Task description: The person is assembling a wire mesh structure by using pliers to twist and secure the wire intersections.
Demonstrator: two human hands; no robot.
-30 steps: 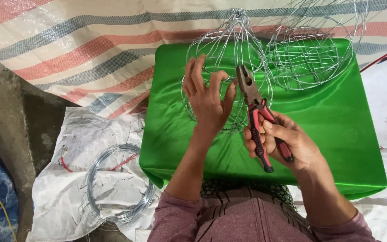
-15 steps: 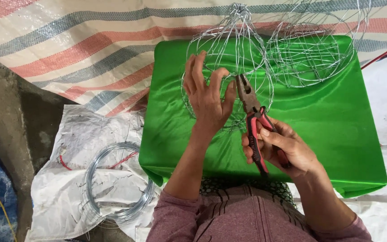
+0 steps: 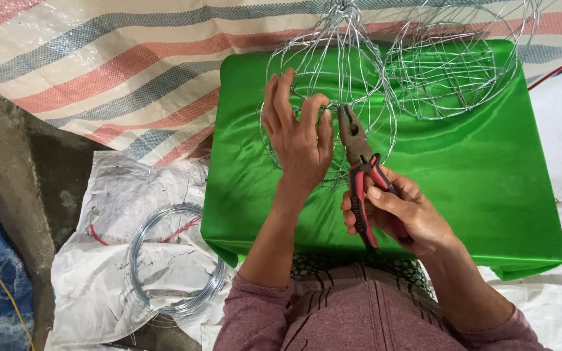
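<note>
The left hand (image 3: 299, 133) rests on a rounded wire frame (image 3: 330, 97) that lies on the far left part of a green satin-covered table (image 3: 476, 195); thumb and forefinger pinch one thin strand near the frame's middle, the other fingers spread over it. The right hand (image 3: 401, 214) is clenched round the red-and-black handles of a pair of pliers (image 3: 361, 172), whose nose points away and sits just beside the left thumb, at the same strand. Whether the plier jaws bite the wire cannot be told.

The frame looks light and springy: thin bare steel wire, stiff enough to hold its dome shape but likely to flex or bend out of true under a firm squeeze. Best held at a crossing or along a rib close to the working point, as the left hand does. The glossy cloth looks slippery, so the frame may slide.

A second wire frame (image 3: 456, 71) sits to the right, touching or overlapping the first; which cannot be told. Both tops are cut off by the far edge. A wire coil (image 3: 173, 260) lies on a white sack (image 3: 92, 279) near left.
</note>
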